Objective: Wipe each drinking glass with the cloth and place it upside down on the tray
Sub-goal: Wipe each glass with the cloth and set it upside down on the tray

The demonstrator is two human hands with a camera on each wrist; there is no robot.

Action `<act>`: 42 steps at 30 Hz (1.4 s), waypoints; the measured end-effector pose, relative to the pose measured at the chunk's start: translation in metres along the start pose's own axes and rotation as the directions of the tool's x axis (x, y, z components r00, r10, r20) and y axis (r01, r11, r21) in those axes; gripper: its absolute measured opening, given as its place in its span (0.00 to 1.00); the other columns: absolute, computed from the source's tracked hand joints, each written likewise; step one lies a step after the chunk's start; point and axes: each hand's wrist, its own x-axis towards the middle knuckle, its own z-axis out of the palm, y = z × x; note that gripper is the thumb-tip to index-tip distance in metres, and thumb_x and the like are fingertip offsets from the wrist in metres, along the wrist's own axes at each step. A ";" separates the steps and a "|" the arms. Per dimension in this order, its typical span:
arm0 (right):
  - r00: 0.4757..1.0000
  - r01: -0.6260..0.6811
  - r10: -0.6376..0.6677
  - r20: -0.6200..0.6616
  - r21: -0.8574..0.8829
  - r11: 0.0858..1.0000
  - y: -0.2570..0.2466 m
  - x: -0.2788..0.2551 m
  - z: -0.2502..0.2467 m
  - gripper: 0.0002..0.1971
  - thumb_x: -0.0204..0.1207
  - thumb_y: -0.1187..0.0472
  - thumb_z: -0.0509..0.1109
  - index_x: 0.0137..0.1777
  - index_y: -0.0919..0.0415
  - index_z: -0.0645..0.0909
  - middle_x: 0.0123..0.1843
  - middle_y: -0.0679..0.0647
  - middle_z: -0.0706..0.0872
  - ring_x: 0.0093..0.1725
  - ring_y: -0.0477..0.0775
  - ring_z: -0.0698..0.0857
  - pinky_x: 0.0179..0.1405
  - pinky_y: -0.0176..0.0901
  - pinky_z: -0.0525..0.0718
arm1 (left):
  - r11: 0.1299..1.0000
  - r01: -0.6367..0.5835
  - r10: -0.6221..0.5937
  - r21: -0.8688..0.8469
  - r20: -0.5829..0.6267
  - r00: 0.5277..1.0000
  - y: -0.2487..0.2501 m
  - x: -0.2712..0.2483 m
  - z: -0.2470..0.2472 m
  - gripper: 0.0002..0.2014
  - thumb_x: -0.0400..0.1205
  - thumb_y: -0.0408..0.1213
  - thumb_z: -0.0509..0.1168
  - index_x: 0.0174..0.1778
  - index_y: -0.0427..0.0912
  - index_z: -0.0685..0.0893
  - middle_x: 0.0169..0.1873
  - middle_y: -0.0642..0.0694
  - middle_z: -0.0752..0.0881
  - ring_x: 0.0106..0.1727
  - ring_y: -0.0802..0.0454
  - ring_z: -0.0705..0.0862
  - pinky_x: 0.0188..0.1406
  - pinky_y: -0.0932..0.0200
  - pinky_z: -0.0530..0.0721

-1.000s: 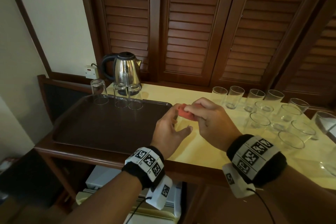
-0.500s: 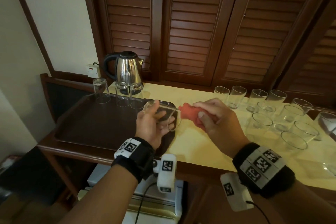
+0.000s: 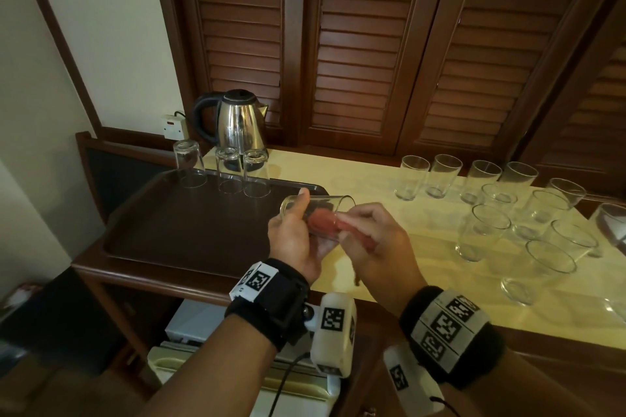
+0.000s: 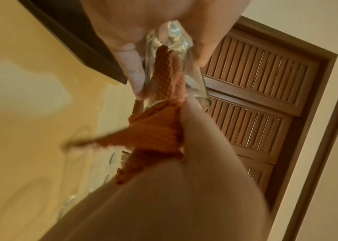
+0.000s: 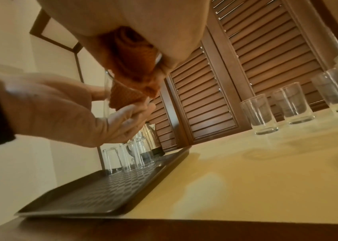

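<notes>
Centre of frame: left hand (image 3: pixel 294 236) grips a glass (image 3: pixel 316 213) on its side, above the tray (image 3: pixel 189 230) edge. Right hand (image 3: pixel 376 247) pinches the cloth (image 3: pixel 321 220), pushed into the glass mouth. 3 upturned glasses (image 3: pixel 230 169) on the tray's far edge.

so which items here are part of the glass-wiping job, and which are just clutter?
In the job:
- left hand gripping the held glass
- right hand pushing the red cloth into it
- tray with three upturned glasses
- upright glasses waiting on the counter

Just there:
- kettle
- wall socket
</notes>
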 end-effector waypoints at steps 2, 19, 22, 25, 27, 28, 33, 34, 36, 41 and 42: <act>0.987 0.073 -0.063 0.144 -0.065 0.995 0.006 -0.008 -0.007 0.24 0.79 0.52 0.67 0.76 0.50 0.80 0.70 0.37 0.78 0.61 0.44 0.77 0.57 0.44 0.81 | 1.000 -0.009 0.009 0.002 -0.006 1.000 0.002 0.001 -0.002 0.20 0.89 0.47 0.69 0.65 0.31 0.85 0.51 0.29 0.90 0.48 0.37 0.93 0.35 0.46 0.94; 0.893 -0.172 0.117 0.434 0.091 0.981 0.002 0.009 -0.021 0.38 0.82 0.69 0.68 0.83 0.31 0.65 0.42 0.47 0.85 0.28 0.52 0.81 0.26 0.42 0.85 | 0.987 -0.099 0.080 0.124 0.146 0.986 -0.008 -0.006 0.015 0.17 0.89 0.41 0.69 0.72 0.50 0.73 0.63 0.37 0.84 0.63 0.41 0.88 0.46 0.45 0.91; 0.929 -0.091 0.059 0.366 0.073 0.993 0.004 0.006 -0.012 0.43 0.80 0.73 0.69 0.82 0.30 0.59 0.47 0.40 0.83 0.33 0.41 0.85 0.31 0.32 0.83 | 0.983 -0.123 0.106 0.134 0.130 0.986 -0.009 -0.005 0.019 0.18 0.89 0.41 0.69 0.73 0.49 0.73 0.64 0.36 0.85 0.63 0.41 0.88 0.54 0.43 0.89; 0.926 -0.149 0.090 0.366 0.136 0.979 0.007 0.003 -0.013 0.40 0.82 0.72 0.68 0.85 0.36 0.61 0.52 0.44 0.84 0.30 0.43 0.84 0.28 0.36 0.85 | 0.979 -0.135 0.114 0.154 0.137 0.984 -0.013 -0.004 0.018 0.17 0.89 0.43 0.70 0.70 0.49 0.73 0.65 0.36 0.84 0.66 0.38 0.87 0.58 0.39 0.90; 0.944 -0.039 0.023 0.328 0.045 0.998 0.008 0.005 -0.020 0.38 0.81 0.74 0.65 0.86 0.42 0.65 0.60 0.51 0.87 0.39 0.35 0.86 0.40 0.37 0.89 | 0.951 -0.155 0.115 0.267 0.159 0.981 -0.010 -0.002 0.018 0.16 0.88 0.47 0.69 0.67 0.52 0.73 0.65 0.38 0.85 0.65 0.40 0.87 0.56 0.40 0.89; 0.948 0.072 -0.050 0.313 -0.060 0.996 0.010 0.007 -0.025 0.38 0.78 0.74 0.64 0.86 0.45 0.67 0.70 0.51 0.85 0.53 0.30 0.85 0.54 0.36 0.88 | 0.923 -0.175 0.126 0.342 0.161 0.979 -0.008 0.000 0.018 0.15 0.88 0.50 0.69 0.66 0.54 0.73 0.63 0.39 0.86 0.61 0.42 0.88 0.54 0.43 0.88; 0.935 0.125 -0.093 0.341 -0.074 0.989 0.014 0.010 -0.026 0.40 0.76 0.76 0.66 0.86 0.47 0.64 0.71 0.49 0.85 0.58 0.46 0.89 0.53 0.47 0.91 | 0.896 -0.239 0.189 0.375 0.164 0.968 -0.008 0.001 0.021 0.12 0.87 0.51 0.70 0.60 0.55 0.76 0.50 0.44 0.84 0.48 0.48 0.85 0.42 0.50 0.82; 0.931 -0.065 0.022 0.364 0.107 0.992 0.009 0.009 -0.025 0.38 0.77 0.77 0.68 0.83 0.46 0.67 0.54 0.49 0.89 0.40 0.47 0.89 0.37 0.44 0.89 | 0.910 -0.244 0.196 0.336 0.171 0.965 -0.011 0.000 0.021 0.11 0.87 0.50 0.71 0.59 0.55 0.77 0.49 0.44 0.84 0.49 0.46 0.86 0.46 0.45 0.86; 0.863 -0.386 0.182 0.470 0.382 0.840 0.003 0.009 -0.031 0.31 0.78 0.77 0.69 0.76 0.48 0.74 0.30 0.51 0.82 0.21 0.50 0.76 0.21 0.45 0.77 | 0.918 -0.276 0.223 0.283 0.205 0.953 -0.016 -0.003 0.021 0.12 0.86 0.51 0.72 0.60 0.56 0.78 0.51 0.42 0.85 0.52 0.41 0.88 0.55 0.36 0.89; 0.916 -0.010 0.003 0.402 0.017 1.000 0.006 0.016 -0.046 0.40 0.76 0.78 0.64 0.84 0.44 0.69 0.63 0.55 0.87 0.51 0.37 0.87 0.52 0.34 0.86 | 0.864 -0.259 0.207 0.433 0.165 0.964 -0.012 0.000 0.027 0.28 0.76 0.66 0.73 0.66 0.59 0.75 0.58 0.44 0.87 0.56 0.46 0.88 0.58 0.42 0.88; 0.916 0.114 -0.078 0.394 -0.069 0.991 0.009 0.014 -0.044 0.40 0.75 0.78 0.65 0.85 0.47 0.68 0.72 0.50 0.83 0.63 0.37 0.84 0.63 0.32 0.83 | 0.868 -0.243 0.195 0.433 0.154 0.969 -0.012 0.000 0.028 0.27 0.78 0.64 0.73 0.67 0.58 0.74 0.59 0.44 0.86 0.55 0.48 0.88 0.54 0.44 0.88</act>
